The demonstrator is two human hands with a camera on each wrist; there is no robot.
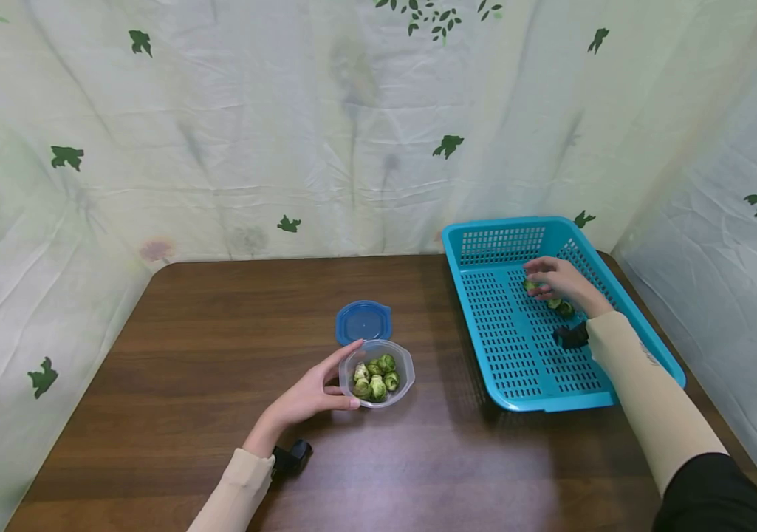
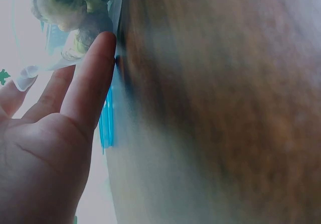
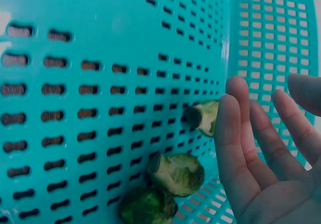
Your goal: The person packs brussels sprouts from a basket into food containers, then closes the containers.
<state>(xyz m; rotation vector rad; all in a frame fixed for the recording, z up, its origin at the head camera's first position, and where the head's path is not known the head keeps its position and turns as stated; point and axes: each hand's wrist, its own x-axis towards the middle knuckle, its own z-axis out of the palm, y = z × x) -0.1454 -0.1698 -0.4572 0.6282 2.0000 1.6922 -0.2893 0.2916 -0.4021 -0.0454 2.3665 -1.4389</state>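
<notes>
Around a clear plastic tub (image 1: 408,373) on the table, my left hand (image 1: 314,389) holds the left side between thumb and fingers. Several Brussels sprouts (image 1: 377,386) lie inside the tub. In the left wrist view, fingers (image 2: 93,78) press against its wall. My right hand (image 1: 564,282) reaches into a blue basket (image 1: 501,332), its fingers loosely bent and gripping nothing. One Brussels sprout (image 3: 203,117) is just beside its fingertips, partly hidden by them in the right wrist view. A pale cut sprout (image 3: 179,175) and a darker green sprout (image 3: 146,205) lie close together on the basket floor.
A blue lid (image 1: 363,323) lies on the brown wooden table (image 1: 232,332) just behind the tub. The basket's raised rim surrounds the right hand. Pale curtains (image 1: 325,133) with leaf prints hang behind the table and at both sides.
</notes>
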